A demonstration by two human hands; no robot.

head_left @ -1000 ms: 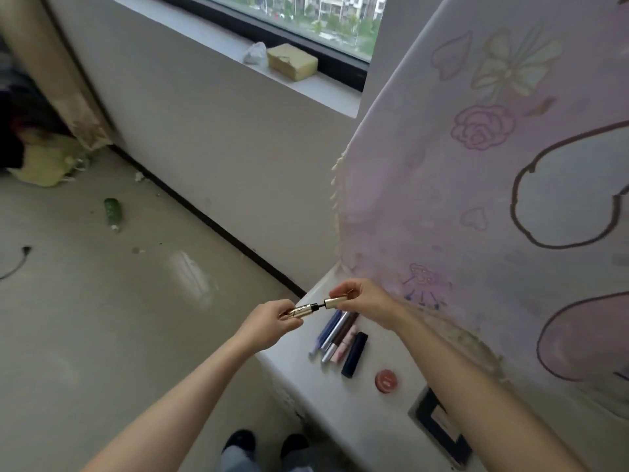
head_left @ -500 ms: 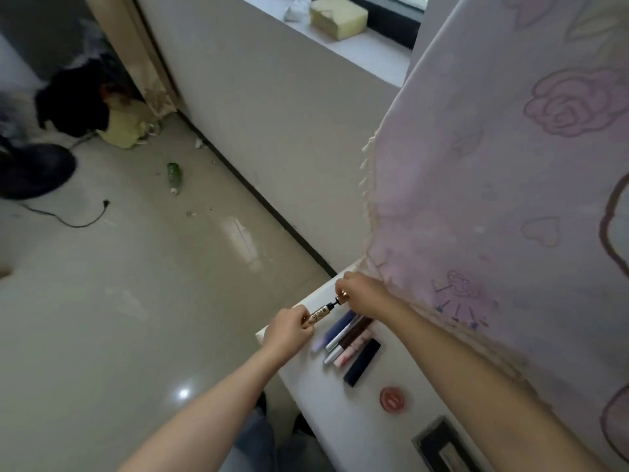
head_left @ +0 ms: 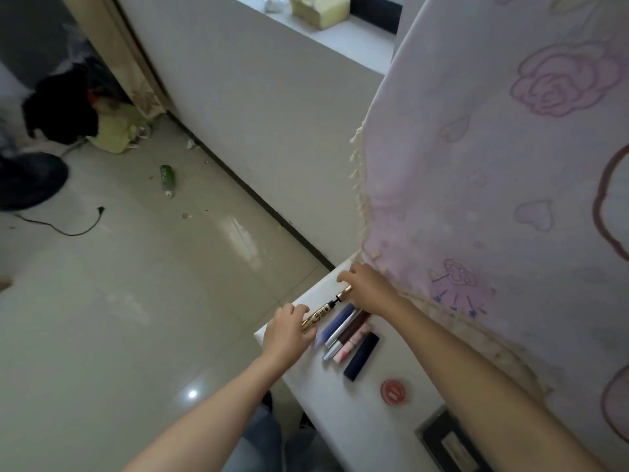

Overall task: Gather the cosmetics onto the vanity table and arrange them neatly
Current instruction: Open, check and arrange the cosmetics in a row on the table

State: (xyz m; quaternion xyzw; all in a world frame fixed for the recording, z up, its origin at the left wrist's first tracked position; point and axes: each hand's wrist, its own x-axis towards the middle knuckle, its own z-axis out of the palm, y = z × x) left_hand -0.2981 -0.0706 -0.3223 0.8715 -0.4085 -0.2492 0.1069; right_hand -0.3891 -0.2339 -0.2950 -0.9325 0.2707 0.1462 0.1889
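Gold pen (head_left: 321, 313) sits at the outer end of the row, on the white table (head_left: 340, 410), close to its floor-side edge. Whether the barrel rests on the top or hangs just above it, I cannot tell.

Left hand (head_left: 287, 332): fingers curled round the lower end of the pen. Right hand (head_left: 369, 289): thumb and fingers pinch the cap end, forefinger reaching out past it towards the pink cloth (head_left: 476, 165).

Beside the pen, side by side and touching: lavender tube (head_left: 335, 323), silver tube (head_left: 337, 342), brown tube (head_left: 355, 327), pink tube (head_left: 350, 345), then a navy lipstick (head_left: 361, 356). Red round pot (head_left: 394, 391) stands apart, nearer the person.

Risks, as I judge them:
- A black neck shows between barrel and cap, so the cap is likely not fully home. Let go now and it may work loose, or the tip may mark the table.
- The pen is round and next to the edge. A careless release, or the left hand dragging as it pulls away, could roll it off onto the floor (head_left: 136, 301).
- Pushing it sideways to close the gap may shove the lavender tube and skew the whole row.
- The right wrist lies over the upper ends of the tubes; lifting it roughly could scatter them.
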